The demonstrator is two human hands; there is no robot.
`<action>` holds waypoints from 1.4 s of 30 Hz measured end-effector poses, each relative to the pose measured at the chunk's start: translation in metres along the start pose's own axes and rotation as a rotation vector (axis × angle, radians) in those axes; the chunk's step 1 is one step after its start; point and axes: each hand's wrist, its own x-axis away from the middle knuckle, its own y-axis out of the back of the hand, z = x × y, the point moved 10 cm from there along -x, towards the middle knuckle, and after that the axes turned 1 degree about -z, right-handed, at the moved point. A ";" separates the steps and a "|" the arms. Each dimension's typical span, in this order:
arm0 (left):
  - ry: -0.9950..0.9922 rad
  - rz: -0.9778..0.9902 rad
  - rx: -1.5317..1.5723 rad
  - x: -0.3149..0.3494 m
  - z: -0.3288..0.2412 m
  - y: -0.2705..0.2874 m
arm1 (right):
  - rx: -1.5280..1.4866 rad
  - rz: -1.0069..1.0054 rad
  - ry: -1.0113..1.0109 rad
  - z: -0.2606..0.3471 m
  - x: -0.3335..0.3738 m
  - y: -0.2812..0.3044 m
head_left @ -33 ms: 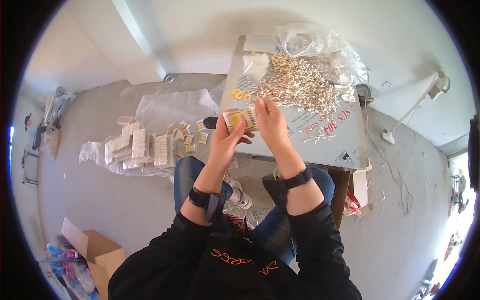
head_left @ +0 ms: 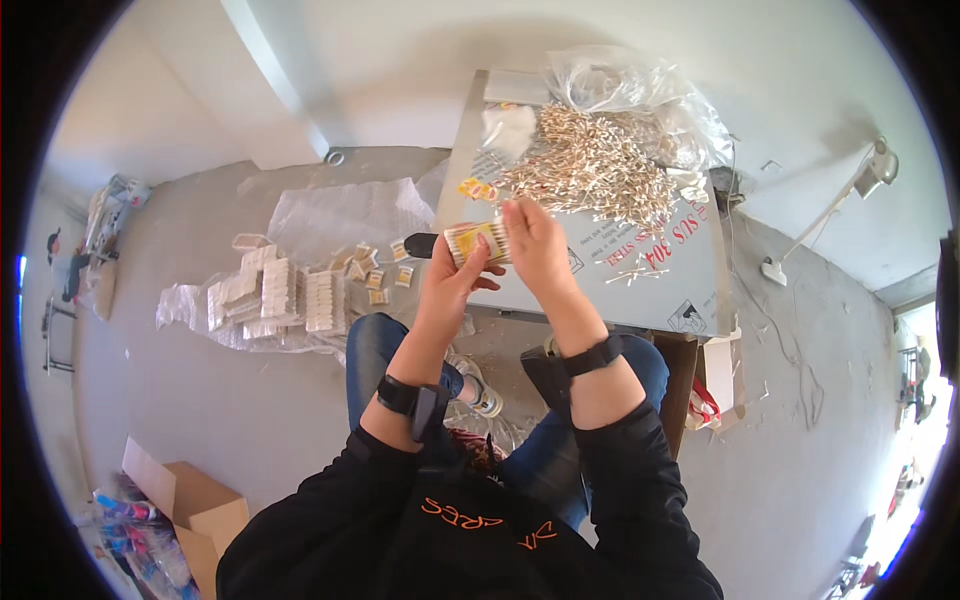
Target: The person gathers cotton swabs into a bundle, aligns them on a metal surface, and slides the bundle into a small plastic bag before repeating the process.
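Observation:
A flat pack of cotton swabs (head_left: 488, 236) with a yellow label is held over the near left edge of the table. My left hand (head_left: 453, 280) grips it from below and the left, with the thumb across the label. Closed at the pack's right end is my right hand (head_left: 538, 240), its fingertips pressed against the swab tips. Beyond my hands lies a big heap of loose cotton swabs (head_left: 600, 165). Small yellow labels (head_left: 477, 189) rest on the table just past the pack.
The metal-topped table (head_left: 590, 290) carries clear plastic bags (head_left: 630, 85) at its far side. On the floor to the left, stacked swab packs (head_left: 283, 290) and several loose labelled packs (head_left: 376, 280) lie on plastic wrap. An open cardboard box (head_left: 205, 505) stands lower left; a white lamp (head_left: 835, 215) is at right.
My right hand has shifted slightly left, its fingertips closer in against the end of the pack. My left hand keeps its hold on the pack.

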 end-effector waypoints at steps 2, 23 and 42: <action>0.077 -0.071 0.073 -0.004 0.052 0.029 | 0.132 0.024 0.054 -0.007 0.002 -0.011; 0.522 -0.675 -1.054 -0.033 0.201 0.197 | 0.945 0.252 0.029 -0.166 0.028 -0.063; 0.772 -0.962 -1.048 -0.019 0.203 0.206 | 0.780 0.080 -0.069 -0.151 -0.012 -0.051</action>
